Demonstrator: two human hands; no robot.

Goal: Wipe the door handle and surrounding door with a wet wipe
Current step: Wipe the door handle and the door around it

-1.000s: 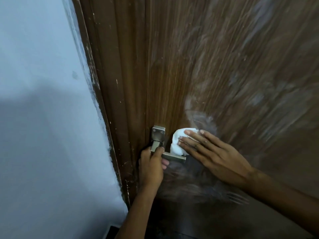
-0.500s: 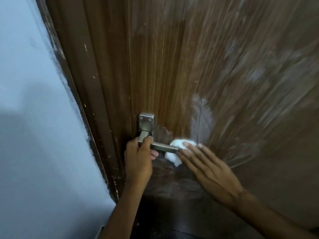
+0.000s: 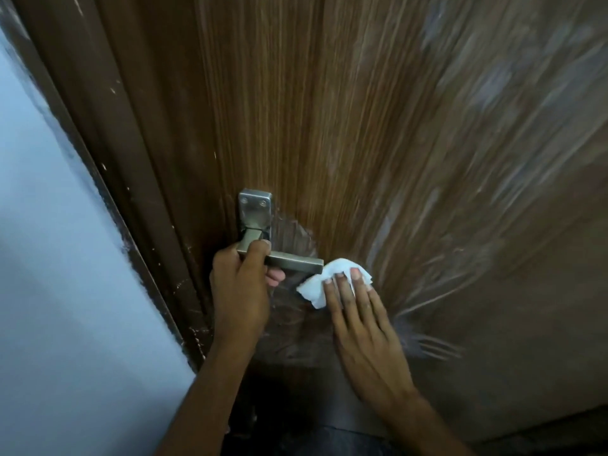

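A brown wood-grain door (image 3: 378,126) fills most of the view, streaked with wet smears. Its silver lever handle (image 3: 296,262) juts right from a square metal plate (image 3: 255,209). My left hand (image 3: 240,291) is wrapped around the lever near the plate. A crumpled white wet wipe (image 3: 317,287) lies against the door just right of and below the lever's tip. My right hand (image 3: 358,320) lies flat on the door, its fingertips pressing on the wipe.
The dark door frame (image 3: 131,192), chipped and paint-flecked, runs down the left of the door. A pale blue wall (image 3: 49,291) lies left of it. Dark floor (image 3: 329,439) shows at the bottom.
My right hand has slid the wipe from above the lever down past its tip and slightly right. My left hand keeps its grip on the handle. The camera view has shifted.
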